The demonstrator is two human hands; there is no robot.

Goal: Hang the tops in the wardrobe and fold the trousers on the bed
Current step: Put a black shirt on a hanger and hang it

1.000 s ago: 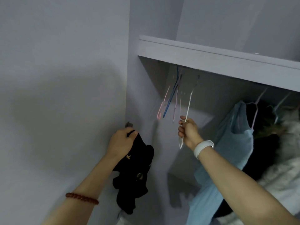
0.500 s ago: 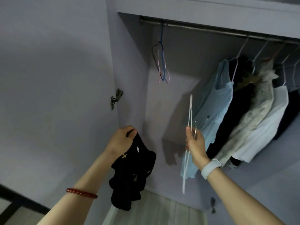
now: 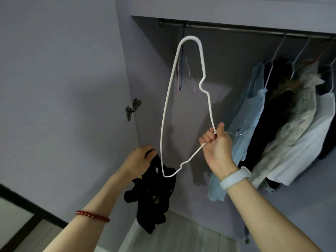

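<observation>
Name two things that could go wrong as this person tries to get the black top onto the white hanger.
The left hand grips the black top bunched, so its neck opening may be hard to find. The right hand holds the white hanger near its hook, and the long wire frame could snag the fabric.

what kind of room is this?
Most likely a bedroom or dressing area, at an open built-in wardrobe: a hanging rail carries clothes on hangers, and a door hinge sits on the side panel. The right hand holds a white wire hanger.
</observation>
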